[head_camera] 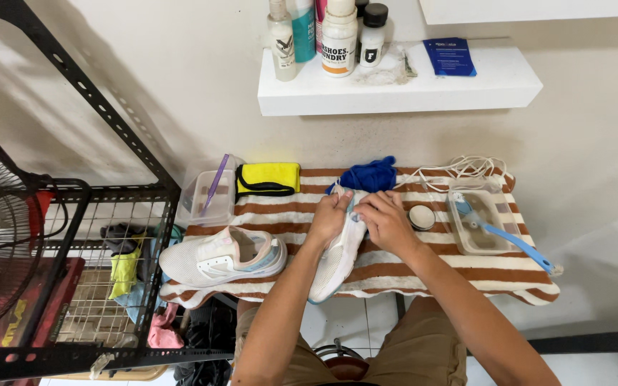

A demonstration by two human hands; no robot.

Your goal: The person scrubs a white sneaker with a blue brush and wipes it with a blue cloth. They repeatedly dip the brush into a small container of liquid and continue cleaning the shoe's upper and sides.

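Head view, worktop items. Left hand (pixel 330 214) and right hand (pixel 386 221): both closed on one white shoe (pixel 337 261), fingers curled at its far end, sole edge turned up. Second white shoe (pixel 223 259): left of the grip, lying on the striped towel (pixel 423 268). Blue cloth (pixel 370 174): just beyond the fingers. Small round tin (pixel 421 216): just right of the right hand. Clear tray (pixel 475 223) with blue brush (pixel 516 243): further right. Yellow cloth (pixel 268 178): beyond-left.

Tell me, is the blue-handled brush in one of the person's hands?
No, the blue-handled brush lies in a clear tray, while both hands hold a white shoe.
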